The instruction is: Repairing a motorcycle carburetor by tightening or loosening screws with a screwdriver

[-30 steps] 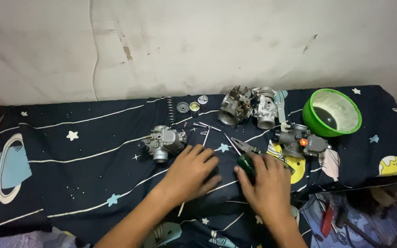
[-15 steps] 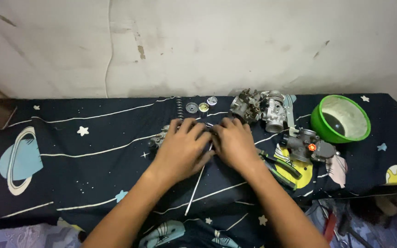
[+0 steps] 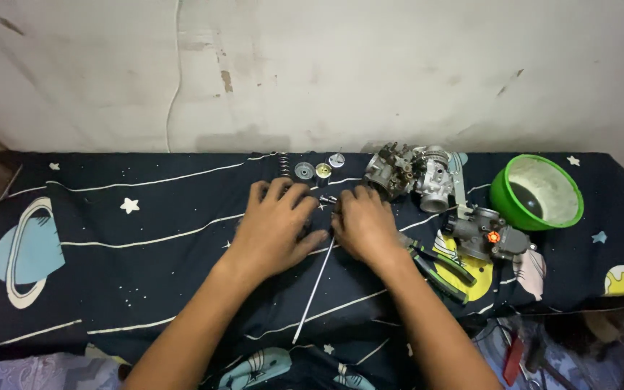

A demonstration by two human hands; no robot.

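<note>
My left hand lies palm down over a small grey carburetor, which it hides almost entirely, its fingers curled over the top. Close beside it, my right hand has its fingers bent toward a small metal piece that shows between the two hands. What the right fingers grip is hidden. A long thin metal rod lies on the dark space-print cloth, and its upper end runs in between my hands.
Two more carburetors sit to the right, with a green bowl beyond them. Green-handled pliers lie by my right wrist. A spring and small discs lie at the back near the wall.
Both hands moved up and away from me onto the small carburetor. The right hand left the pliers lying on the cloth. The camera view shifted slightly.
</note>
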